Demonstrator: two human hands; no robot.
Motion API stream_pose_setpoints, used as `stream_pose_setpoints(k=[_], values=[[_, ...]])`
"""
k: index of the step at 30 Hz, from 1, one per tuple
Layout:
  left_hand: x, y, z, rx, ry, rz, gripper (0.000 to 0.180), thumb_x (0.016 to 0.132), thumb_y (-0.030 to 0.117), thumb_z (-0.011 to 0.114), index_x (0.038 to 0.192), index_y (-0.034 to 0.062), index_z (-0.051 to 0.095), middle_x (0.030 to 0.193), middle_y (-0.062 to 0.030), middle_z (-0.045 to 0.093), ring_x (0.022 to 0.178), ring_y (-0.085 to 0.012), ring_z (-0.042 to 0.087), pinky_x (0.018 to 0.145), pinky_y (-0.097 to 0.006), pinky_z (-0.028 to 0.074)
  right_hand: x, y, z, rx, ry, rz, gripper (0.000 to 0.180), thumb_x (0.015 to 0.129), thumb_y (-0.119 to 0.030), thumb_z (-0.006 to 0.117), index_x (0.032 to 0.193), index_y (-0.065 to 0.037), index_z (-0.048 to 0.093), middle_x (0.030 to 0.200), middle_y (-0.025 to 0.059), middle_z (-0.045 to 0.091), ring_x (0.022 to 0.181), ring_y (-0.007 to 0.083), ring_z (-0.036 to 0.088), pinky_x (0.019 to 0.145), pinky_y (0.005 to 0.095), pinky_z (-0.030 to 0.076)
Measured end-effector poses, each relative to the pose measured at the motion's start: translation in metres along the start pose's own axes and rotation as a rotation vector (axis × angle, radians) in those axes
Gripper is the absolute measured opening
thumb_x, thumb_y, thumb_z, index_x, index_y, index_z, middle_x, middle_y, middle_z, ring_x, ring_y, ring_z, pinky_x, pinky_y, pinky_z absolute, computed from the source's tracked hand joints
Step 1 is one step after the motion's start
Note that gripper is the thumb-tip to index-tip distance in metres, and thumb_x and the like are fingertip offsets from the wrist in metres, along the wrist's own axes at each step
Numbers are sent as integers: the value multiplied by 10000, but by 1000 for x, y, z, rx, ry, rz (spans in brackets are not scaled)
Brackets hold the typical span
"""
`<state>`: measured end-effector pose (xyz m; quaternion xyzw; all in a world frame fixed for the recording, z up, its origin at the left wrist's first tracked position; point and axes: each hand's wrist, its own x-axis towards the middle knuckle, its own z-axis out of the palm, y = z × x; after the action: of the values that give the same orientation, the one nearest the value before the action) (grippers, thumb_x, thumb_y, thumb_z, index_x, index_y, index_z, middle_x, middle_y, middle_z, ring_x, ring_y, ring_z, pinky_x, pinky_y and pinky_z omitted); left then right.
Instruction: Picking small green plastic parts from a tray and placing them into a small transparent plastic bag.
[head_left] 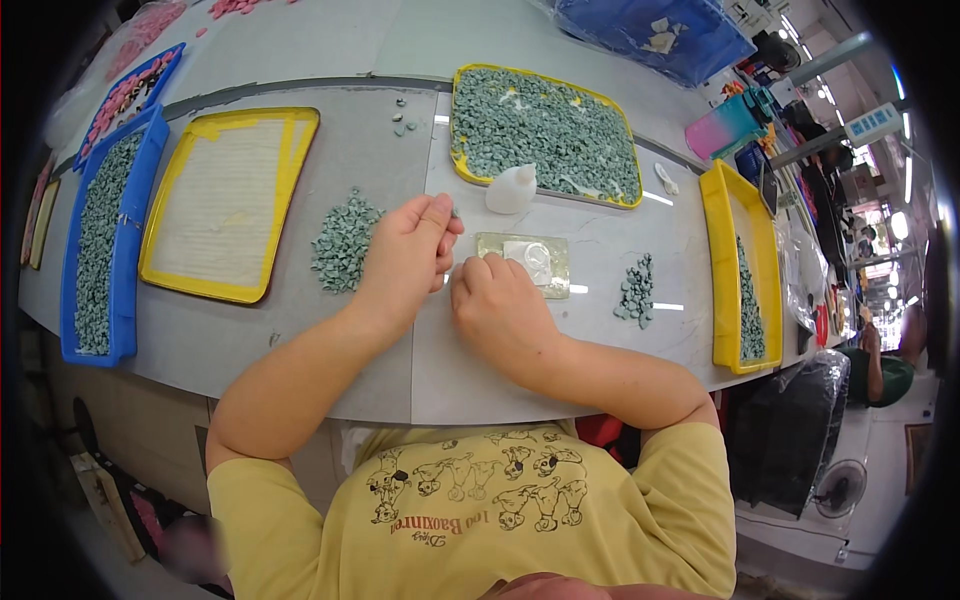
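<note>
Thumb and forefinger of my left hand [405,240] are pinched together, with a small green stone-like piece [456,213] showing at their tips. My right hand [500,305] is curled, fingers bent down at the near-left edge of a small clear pad [558,285]. Whatever its fingertips hold, if anything, is hidden. On the pad lies a whitish round piece [537,262]. Just beyond, a white squeeze bottle [511,190] stands upright. A loose heap of green pieces [343,243] is left of my left hand, and a smaller heap [635,292] lies right of the pad.
A yellow-edged tray [459,160] full of green pieces lies beyond the bottle. At left are a yellow-bordered flat tray [225,195] and a long blue bin [130,255] of green pieces. A yellow bin [722,260] stands at right. Another person [882,375] is farther off.
</note>
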<state>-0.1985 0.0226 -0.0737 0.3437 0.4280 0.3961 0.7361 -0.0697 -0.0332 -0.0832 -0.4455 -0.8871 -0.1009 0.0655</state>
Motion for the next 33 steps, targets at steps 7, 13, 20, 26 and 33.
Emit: stream_pose_setpoints(k=[7, 13, 20, 26, 33], values=[[-6, 5, 4, 25, -30, 130, 295, 953, 259, 434, 773, 34, 499, 589, 39, 396, 490, -24, 316, 398, -197, 260, 8, 0, -4, 3, -24, 57, 89, 652, -80, 561, 703, -9, 576, 730, 81, 503, 723, 217, 515, 607, 303, 425], [-9, 6, 5, 147, -10, 316, 299, 955, 247, 437, 769, 25, 515, 605, 34, 420, 508, -23, 323, 425, -197, 277, 12, 6, -5, 182, -13, 119, 82, 656, -40, 530, 724, 5, 526, 754, 113, 472, 714, 267, 497, 641, 362, 431], [-3, 10, 0, 17, -37, 163, 296, 947, 279, 449, 780, 40, 498, 590, 36, 399, 479, -27, 301, 403, -209, 248, 6, 35, -28, 591, 191, 171, 94, 698, 5, 622, 789, 18, 605, 721, 86, 547, 663, 203, 552, 551, 319, 449], [-11, 6, 11, -206, -261, -179, 287, 940, 294, 458, 758, 72, 468, 590, 48, 369, 460, -44, 268, 398, -205, 189, -15, 56, -33, 1541, 360, 695, 32, 790, 14, 626, 822, 19, 622, 786, 42, 583, 647, 86, 501, 561, 206, 388], [-9, -6, 19, -235, -355, -328, 291, 945, 295, 446, 738, 91, 452, 597, 44, 357, 464, -50, 255, 394, -203, 176, -27, 56, -19, 1929, 194, 854, 51, 830, -40, 602, 853, 5, 604, 799, 45, 565, 634, 100, 485, 564, 239, 386]])
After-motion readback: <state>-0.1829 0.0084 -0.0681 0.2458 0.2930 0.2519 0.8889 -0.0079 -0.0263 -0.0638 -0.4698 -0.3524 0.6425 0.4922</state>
